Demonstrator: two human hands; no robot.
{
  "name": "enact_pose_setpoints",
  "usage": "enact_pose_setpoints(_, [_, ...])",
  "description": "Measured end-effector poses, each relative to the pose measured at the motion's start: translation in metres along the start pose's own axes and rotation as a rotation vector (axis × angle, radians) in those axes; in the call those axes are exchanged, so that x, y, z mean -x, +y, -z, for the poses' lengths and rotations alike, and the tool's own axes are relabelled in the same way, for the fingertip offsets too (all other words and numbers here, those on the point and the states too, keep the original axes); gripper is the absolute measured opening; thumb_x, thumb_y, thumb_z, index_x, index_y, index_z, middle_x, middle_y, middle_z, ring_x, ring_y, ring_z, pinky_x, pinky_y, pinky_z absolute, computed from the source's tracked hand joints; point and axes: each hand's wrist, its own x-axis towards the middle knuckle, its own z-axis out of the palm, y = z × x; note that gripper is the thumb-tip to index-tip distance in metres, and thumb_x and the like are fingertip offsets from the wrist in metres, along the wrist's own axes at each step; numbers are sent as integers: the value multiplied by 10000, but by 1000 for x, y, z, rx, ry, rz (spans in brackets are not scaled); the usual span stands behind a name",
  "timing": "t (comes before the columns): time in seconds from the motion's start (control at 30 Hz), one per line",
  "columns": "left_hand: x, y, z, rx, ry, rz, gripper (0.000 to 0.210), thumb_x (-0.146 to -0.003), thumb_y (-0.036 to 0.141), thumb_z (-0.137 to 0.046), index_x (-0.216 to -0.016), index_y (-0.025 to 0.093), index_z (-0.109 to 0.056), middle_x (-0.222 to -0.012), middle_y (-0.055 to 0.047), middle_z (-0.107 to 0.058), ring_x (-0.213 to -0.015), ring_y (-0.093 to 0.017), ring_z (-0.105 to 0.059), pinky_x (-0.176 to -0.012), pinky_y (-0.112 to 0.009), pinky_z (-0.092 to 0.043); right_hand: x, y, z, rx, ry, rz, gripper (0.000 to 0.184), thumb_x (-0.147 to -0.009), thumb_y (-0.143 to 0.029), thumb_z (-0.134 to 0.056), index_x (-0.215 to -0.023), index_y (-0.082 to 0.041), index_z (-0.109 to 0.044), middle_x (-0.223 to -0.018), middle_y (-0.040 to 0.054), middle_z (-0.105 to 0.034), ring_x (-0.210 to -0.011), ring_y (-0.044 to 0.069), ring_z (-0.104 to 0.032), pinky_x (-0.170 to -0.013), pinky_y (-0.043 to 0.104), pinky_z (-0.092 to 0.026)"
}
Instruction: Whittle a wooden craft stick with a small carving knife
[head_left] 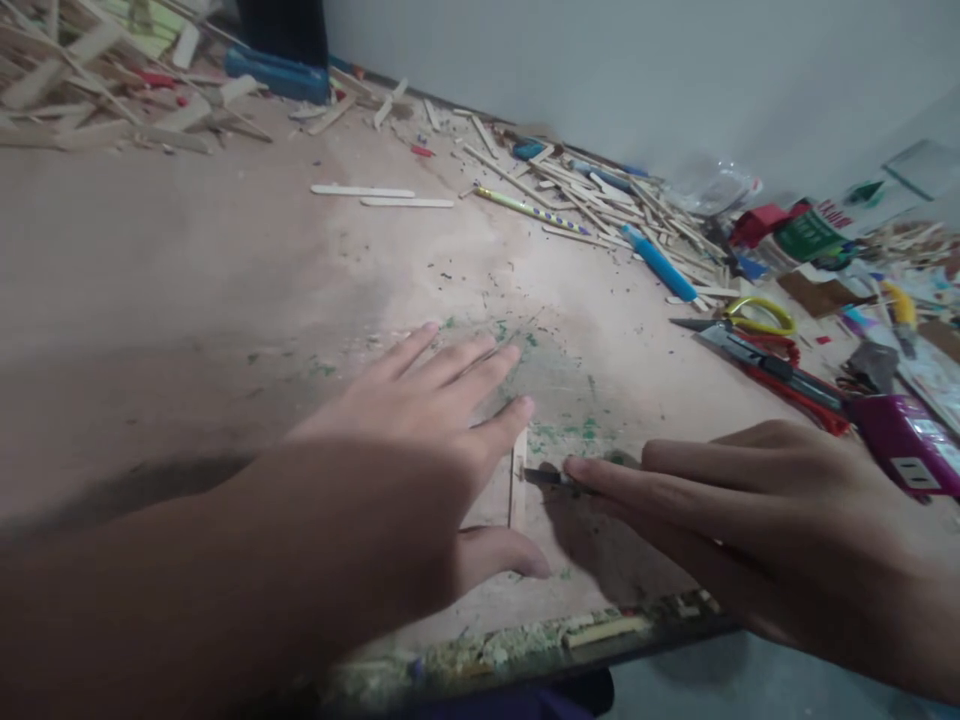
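Note:
My left hand (442, 430) lies spread on the wooden tabletop. Between its index finger and thumb a narrow wooden craft stick (518, 478) lies upright in the view, partly covered by the fingers. From the right, my right hand (750, 500) grips a craft knife (551, 477) with its index finger stretched along the top. The dark blade's tip touches or hovers just over the stick's middle; which of the two I cannot tell. Most of the knife's handle is hidden in my hand.
Loose craft sticks (600, 200), a pencil (532, 210) and a blue pen-like tool (660, 264) lie toward the wall. At right are yellow-handled scissors (761, 314), a box cutter (780, 370) and a purple tape measure (907, 445). Sticks (97, 90) pile up far left.

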Motion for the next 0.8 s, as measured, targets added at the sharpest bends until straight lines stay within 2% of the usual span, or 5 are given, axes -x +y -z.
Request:
enact_pose_setpoints(0.17, [3,-1,-7,-26,44,4,861,-1006,800,-569,-1491,101,-701,-1669,-273,-535,-1574,-468,-513,-1303,-701,-394,0,1,6,67,-11,-7,287,-1154,-201,-535,-1427,-221,-622,-698,-73,-519,-520,116,-465,-514,340,-266])
enact_pose_setpoints(0.4, [5,-5,-19,-57,101,-2,878,-1041,834,-391,-1481,146,-714,-1664,-245,-558,-1572,-417,-524,-1305,-635,-367,-7,5,13,114,-41,4,253,-1120,-127,-579,-1346,-218,-648,-697,-76,-513,-531,120,-454,-543,338,-279])
enact_pose_setpoints(0.53, [5,-6,-23,-92,131,-3,887,-1065,818,-290,-1483,159,-710,-1678,-225,-551,-1583,-392,-513,-1305,-608,-348,-9,5,16,136,-60,44,275,-1128,-90,-518,-1349,-219,-617,-718,-80,-496,-542,123,-466,-543,320,-309])
enact_pose_setpoints(0.67, [6,-6,-26,-120,157,-13,914,-1090,786,-155,-1467,172,-717,-1675,-208,-564,-1580,-369,-520,-1290,-584,-352,-13,5,16,200,-42,80,264,-1146,-132,-456,-1317,-241,-625,-696,-85,-471,-503,139,-454,-514,343,-293])
enact_pose_setpoints(0.8, [7,-6,-28,-126,181,-19,926,-1097,767,-108,-1445,173,-728,-1662,-210,-579,-1566,-369,-536,-1282,-572,-344,-21,3,20,245,-58,100,245,-1160,-137,-419,-1172,-236,-643,-683,-73,-501,-490,159,-441,-506,367,-285])
